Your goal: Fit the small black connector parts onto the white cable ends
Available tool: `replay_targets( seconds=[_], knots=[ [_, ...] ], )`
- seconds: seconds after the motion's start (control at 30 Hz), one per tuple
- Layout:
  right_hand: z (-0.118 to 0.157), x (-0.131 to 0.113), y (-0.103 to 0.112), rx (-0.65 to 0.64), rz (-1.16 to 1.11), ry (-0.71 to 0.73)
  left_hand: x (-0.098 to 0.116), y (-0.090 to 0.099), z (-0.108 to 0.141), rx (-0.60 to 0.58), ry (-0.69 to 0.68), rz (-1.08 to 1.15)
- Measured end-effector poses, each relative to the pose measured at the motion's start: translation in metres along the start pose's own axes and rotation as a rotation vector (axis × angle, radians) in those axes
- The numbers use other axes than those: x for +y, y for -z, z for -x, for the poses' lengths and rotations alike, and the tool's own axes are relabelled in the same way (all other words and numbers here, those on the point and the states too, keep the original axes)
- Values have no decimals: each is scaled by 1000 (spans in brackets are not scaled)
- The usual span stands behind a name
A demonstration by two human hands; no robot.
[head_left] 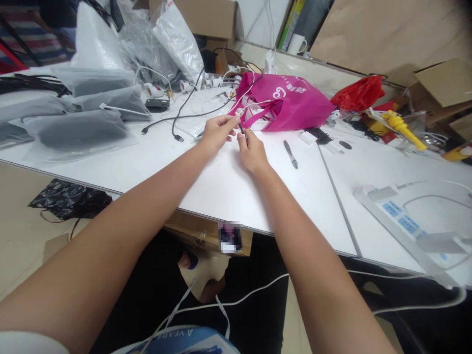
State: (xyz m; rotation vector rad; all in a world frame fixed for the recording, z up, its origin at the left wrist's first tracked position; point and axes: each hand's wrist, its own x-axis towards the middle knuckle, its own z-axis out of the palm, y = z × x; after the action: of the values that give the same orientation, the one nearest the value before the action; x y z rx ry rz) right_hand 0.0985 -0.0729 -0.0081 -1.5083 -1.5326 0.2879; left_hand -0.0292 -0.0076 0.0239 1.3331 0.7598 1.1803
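My left hand (218, 132) and my right hand (252, 151) are close together above the white table, in front of a magenta bag (304, 102). Between their fingertips is a thin black stick-like piece (241, 129), too small to name more exactly. The right thumb and fingers pinch its lower part, while the left fingers close around its upper end. A black cable (188, 116) with USB plugs lies to the left of the hands. On the tabletop to the right rests a grey and black pen (290, 154).
Grey plastic-wrapped packages (79, 132) are piled on the left of the table (217, 191). A white power strip (401, 221) lies at the right, its cord hanging past the front edge. Near the back are a red plastic bag (359, 93) and a yellow tool (403, 129). Cardboard boxes stand behind.
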Motion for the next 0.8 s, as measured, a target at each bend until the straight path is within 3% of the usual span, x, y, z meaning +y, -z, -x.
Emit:
replay_targets(
  seconds=[0.7,0.8],
  knots=[
    [-1,1,2,40,-1,-1,-8,-1,-6,-10,-40,-46],
    [-3,4,5,78,-4,-9,-4,15,-21,99,-54,-87]
  ],
)
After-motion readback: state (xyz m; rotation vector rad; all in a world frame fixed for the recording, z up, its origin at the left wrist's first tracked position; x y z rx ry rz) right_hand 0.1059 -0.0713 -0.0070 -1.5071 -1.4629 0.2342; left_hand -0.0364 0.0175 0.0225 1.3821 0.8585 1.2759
